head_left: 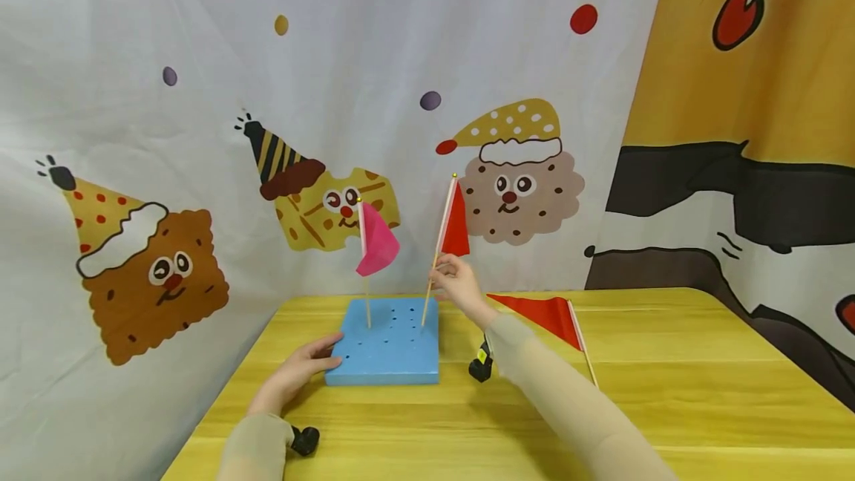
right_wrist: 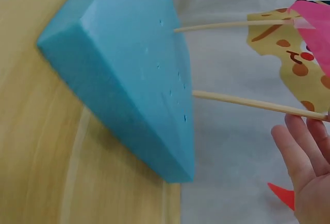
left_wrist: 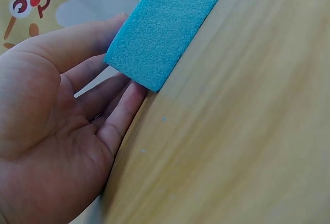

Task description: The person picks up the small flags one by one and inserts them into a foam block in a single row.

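Your left hand (head_left: 295, 374) lies at the lower centre-left of the head view, its fingers loosely extended and touching the left side of the blue block (head_left: 394, 364). Your right hand (head_left: 462, 288), just right of centre, pinches the stick of a red flag (head_left: 456, 223) between thumb and fingers, below the cloth. That stick tilts, its top towards the right of the frame, and its lower end meets the right part of the block's top; you cannot tell how deep it sits. The block lies near the centre, its top dotted with small holes. To the left, a pink flag (head_left: 379, 242) stands nearly upright in it. Right of your right hand, another red flag (head_left: 551, 319) lies on the wooden table (head_left: 394, 429). A curtain printed with cartoon figures (head_left: 374, 43) fills the background.
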`<state>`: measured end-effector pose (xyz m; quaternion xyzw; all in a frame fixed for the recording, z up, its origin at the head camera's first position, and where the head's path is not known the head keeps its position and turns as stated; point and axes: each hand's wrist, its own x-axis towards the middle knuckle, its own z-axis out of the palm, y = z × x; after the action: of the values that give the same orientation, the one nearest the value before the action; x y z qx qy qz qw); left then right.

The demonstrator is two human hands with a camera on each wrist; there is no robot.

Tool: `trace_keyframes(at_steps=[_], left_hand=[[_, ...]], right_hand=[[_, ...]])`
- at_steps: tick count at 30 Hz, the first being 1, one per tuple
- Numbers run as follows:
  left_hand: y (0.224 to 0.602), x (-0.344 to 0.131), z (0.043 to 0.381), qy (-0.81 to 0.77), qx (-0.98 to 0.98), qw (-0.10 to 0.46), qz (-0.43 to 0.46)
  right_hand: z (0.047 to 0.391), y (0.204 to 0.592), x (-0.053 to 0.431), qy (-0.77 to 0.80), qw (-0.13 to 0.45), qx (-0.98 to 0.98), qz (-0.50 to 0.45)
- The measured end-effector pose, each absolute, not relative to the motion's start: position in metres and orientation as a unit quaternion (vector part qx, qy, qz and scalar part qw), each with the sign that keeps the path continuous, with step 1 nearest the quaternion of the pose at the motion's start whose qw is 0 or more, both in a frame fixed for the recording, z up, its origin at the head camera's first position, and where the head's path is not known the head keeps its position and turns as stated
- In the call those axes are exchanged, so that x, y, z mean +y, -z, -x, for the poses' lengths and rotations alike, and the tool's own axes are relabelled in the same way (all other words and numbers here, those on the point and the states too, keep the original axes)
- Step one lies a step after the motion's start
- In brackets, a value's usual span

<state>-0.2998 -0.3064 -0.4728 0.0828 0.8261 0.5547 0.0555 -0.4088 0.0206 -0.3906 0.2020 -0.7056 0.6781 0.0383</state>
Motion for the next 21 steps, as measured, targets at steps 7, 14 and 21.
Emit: trace_keyframes(at_steps=[7, 14, 21], left_hand=[[0.469, -0.308, 0.300, -0.555, 0.826, 0.051, -0.087], [0.473, -0.306, 0.302, -0.565, 0.819, 0.065, -0.080], [0.473, -0.305, 0.299, -0.567, 0.818, 0.057, -0.084]], right_hand=[[0.413, 0.384, -0.002, -0.668, 0.051, -0.711, -0.213], [0.415, 0.384, -0.019, -0.653, 0.063, -0.722, -0.219], [0.413, 0.390, -0.031, -0.640, 0.071, -0.727, -0.236]])
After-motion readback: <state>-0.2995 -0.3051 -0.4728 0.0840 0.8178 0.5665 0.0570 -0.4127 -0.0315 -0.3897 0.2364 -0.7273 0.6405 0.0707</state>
